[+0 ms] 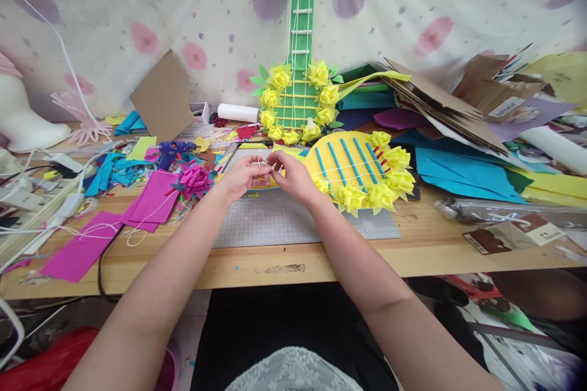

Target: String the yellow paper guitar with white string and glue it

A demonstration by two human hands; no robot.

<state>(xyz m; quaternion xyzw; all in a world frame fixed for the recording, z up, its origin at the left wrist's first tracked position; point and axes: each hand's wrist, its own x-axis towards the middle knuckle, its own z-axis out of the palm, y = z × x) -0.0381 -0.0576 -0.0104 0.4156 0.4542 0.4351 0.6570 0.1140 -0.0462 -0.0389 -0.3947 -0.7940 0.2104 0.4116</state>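
A yellow paper guitar (339,145) lies on its side on a grey cutting mat (261,223), its body to the right of my hands. Blue strips cross the body, and yellow paper flowers (351,197) edge it. A thin white string (342,169) runs over the strips toward my hands. My left hand (245,176) pinches the string, a loop of which shows at its fingertips. Close beside it, my right hand (293,174) also has its fingers closed on the string, above the guitar's neck. Most of the neck is hidden behind both hands.
A green paper guitar (300,43) with yellow flowers leans upright against the curtain. Magenta paper (153,200), a glue gun (174,153) and cables lie left. Blue sheets (463,171), cardboard (449,98) and a small box (527,232) are at right. The table's front edge is near me.
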